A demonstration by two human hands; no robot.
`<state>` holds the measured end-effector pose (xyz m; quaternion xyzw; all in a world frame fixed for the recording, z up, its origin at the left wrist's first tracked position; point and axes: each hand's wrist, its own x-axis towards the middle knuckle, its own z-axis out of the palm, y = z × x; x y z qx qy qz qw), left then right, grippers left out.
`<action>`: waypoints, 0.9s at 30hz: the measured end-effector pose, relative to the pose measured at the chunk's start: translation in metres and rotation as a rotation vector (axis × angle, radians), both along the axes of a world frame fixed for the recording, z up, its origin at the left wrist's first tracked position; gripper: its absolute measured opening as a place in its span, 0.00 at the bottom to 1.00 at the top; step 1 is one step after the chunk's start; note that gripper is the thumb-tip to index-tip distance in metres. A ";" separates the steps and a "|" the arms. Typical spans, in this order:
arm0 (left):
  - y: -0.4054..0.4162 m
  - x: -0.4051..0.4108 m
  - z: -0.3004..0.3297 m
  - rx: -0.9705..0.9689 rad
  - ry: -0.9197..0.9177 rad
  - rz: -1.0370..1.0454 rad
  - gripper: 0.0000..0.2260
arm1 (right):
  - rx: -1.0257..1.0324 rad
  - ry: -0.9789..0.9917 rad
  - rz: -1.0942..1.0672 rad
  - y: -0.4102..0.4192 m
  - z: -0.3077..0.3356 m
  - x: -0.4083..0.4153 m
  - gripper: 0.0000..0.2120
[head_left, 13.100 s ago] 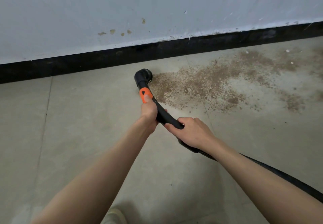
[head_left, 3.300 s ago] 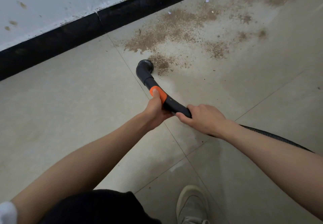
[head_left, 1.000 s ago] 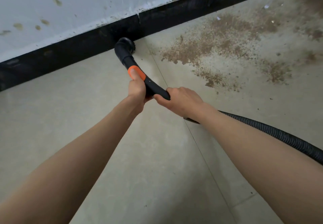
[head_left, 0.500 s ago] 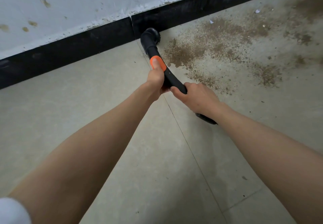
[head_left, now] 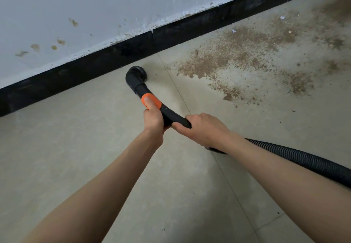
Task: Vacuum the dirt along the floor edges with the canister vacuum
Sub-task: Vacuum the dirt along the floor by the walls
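A black vacuum wand with an orange band (head_left: 152, 100) ends in a round brush nozzle (head_left: 137, 74) that sits on the tile floor just short of the black baseboard (head_left: 91, 68). My left hand (head_left: 152, 118) grips the wand, thumb pressed on the orange band. My right hand (head_left: 201, 128) grips the curved black handle just behind it. The ribbed hose (head_left: 303, 162) runs off to the right under my right forearm. Brown dirt (head_left: 228, 60) lies spread over the floor to the right of the nozzle, apart from it. The canister is out of view.
A stained white wall (head_left: 95, 11) rises above the baseboard. Pale tiles with a grout line (head_left: 180, 94) run under the wand. More dirt patches (head_left: 296, 83) and small white scraps (head_left: 234, 31) lie farther right along the wall.
The nozzle has pulled back from the baseboard and sits left of the dirt edge. Both hands keep the same grip on the wand.
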<state>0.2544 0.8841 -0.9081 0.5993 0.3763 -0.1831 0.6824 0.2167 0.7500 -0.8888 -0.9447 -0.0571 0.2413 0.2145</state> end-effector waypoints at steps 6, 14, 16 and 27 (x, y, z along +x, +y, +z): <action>-0.033 0.019 0.009 -0.061 -0.004 -0.165 0.26 | -0.049 -0.004 -0.097 -0.029 0.002 0.006 0.24; -0.073 0.041 0.006 -0.013 -0.005 -0.288 0.26 | -0.014 -0.005 -0.269 -0.055 -0.001 0.006 0.26; -0.081 0.045 0.007 -0.018 -0.005 -0.317 0.26 | -0.018 -0.012 -0.304 -0.060 -0.003 0.006 0.26; -0.067 0.035 0.014 0.047 -0.103 -0.215 0.23 | -0.072 -0.130 -0.243 -0.049 0.007 0.001 0.24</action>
